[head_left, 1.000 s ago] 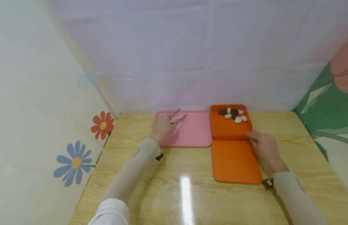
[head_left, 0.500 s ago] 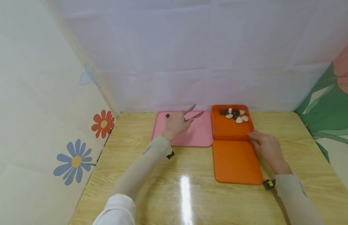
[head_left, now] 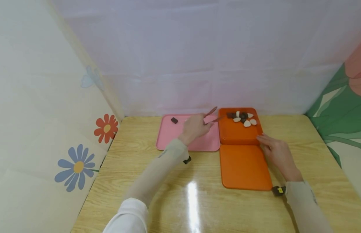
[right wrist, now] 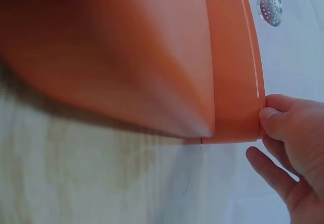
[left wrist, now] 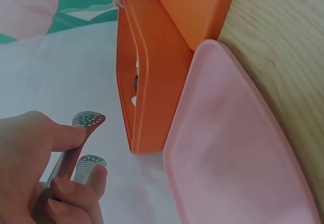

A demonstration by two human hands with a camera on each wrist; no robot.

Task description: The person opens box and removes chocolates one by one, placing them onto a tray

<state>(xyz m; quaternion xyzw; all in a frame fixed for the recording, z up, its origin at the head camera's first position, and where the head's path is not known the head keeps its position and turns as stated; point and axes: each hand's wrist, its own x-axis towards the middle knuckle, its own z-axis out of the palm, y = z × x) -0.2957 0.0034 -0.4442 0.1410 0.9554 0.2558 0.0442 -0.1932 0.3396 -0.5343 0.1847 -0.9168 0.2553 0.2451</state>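
My left hand (head_left: 195,129) grips metal tongs (head_left: 210,111) above the right part of the pink tray (head_left: 167,140), their tips reaching the left rim of the orange box (head_left: 238,133). In the left wrist view the perforated ends of the tongs (left wrist: 88,120) stand apart, and no piece shows between them. Inside the box, toward the back, lie several white pieces (head_left: 247,123) and dark brown pieces (head_left: 230,115). One dark block (head_left: 174,120) lies on the tray. With thumb and fingertips my right hand (head_left: 277,155) pinches the box rim at the front right corner (right wrist: 260,110).
In front of the box its orange lid (head_left: 245,166) lies flat on the wooden table (head_left: 180,181). The tray stands right against the box's left side. A pale cloth wall (head_left: 168,64) rises close behind both, and another patterned wall (head_left: 37,113) stands at the left.
My left hand has moved right with the tongs, from over the tray's left part to the box's edge, uncovering the dark block on the tray. The right hand has stayed at the box corner.
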